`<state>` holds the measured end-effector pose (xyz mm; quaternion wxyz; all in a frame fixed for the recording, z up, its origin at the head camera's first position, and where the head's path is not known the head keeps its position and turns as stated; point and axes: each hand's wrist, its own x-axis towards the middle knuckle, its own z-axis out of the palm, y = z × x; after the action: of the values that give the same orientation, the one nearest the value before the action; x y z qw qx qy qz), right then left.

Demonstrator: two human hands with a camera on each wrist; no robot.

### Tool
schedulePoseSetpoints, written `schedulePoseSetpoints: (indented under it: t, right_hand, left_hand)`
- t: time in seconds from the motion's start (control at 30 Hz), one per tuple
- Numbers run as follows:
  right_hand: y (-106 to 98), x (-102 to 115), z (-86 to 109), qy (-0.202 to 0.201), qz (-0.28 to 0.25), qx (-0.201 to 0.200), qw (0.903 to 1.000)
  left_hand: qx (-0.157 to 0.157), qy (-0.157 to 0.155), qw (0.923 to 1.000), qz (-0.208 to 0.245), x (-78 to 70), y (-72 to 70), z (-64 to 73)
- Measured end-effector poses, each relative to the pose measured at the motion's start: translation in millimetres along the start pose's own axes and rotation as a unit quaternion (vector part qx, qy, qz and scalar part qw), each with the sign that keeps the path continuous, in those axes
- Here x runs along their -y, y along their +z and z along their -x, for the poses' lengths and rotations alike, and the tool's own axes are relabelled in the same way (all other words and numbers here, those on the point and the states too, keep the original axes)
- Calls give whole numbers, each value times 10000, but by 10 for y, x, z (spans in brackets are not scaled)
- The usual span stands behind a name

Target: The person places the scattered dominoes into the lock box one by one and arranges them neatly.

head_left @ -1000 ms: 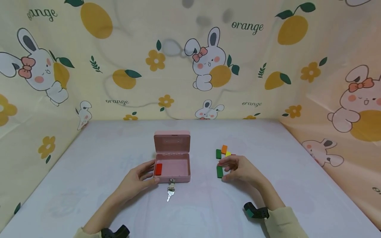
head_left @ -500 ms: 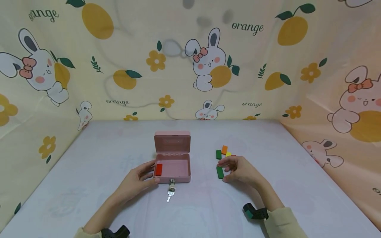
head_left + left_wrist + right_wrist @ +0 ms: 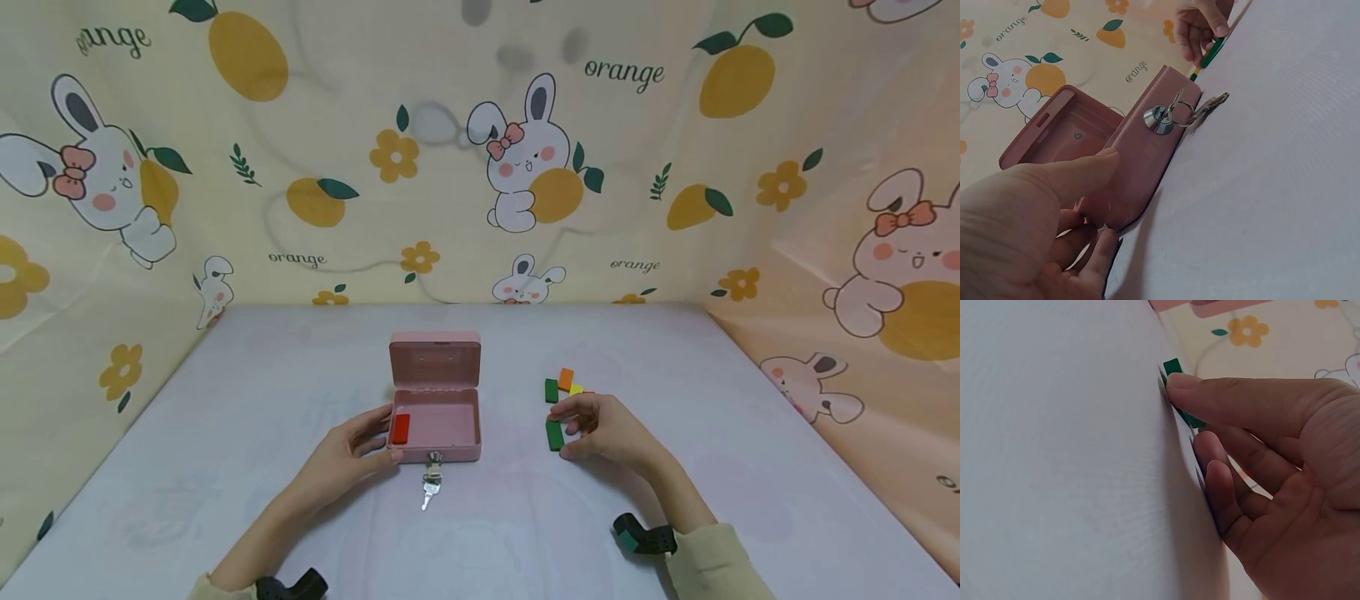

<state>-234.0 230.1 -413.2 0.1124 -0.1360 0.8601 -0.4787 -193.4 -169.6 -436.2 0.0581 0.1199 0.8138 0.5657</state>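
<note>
A pink metal cash box point(image 3: 472, 451) stands with its lid raised, a red block point(image 3: 401, 428) lying inside at the left. Keys point(image 3: 431, 492) on a ring hang from the lock at its front. My left hand point(image 3: 345, 454) holds the box by its left side, the thumb on the front corner in the left wrist view. To the right of the box, my right hand point(image 3: 607, 429) pinches a flat green block point(image 3: 553, 435) on the table. In the right wrist view the thumb presses against that green block point(image 3: 1174, 365).
Beyond the right hand lie a second green block point(image 3: 551, 391), an orange block point(image 3: 566, 379) and a yellow block point(image 3: 576, 389). A bit of red shows beside them, partly hidden by the hand. A patterned cloth point(image 3: 435, 192) stands behind the white table point(image 3: 480, 533).
The near end of the green block has turned very slightly to the right under the right hand. The left hand and the box stay in place.
</note>
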Motion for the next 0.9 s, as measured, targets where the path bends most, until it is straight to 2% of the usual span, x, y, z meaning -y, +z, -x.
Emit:
schedulePoseSetpoints:
  t: [0.9]
  right_hand:
    - [-3, 35, -6, -156, -109, -133, 9997]
  left_hand:
    - [-112, -166, 9998, -26, 10, 17, -10]
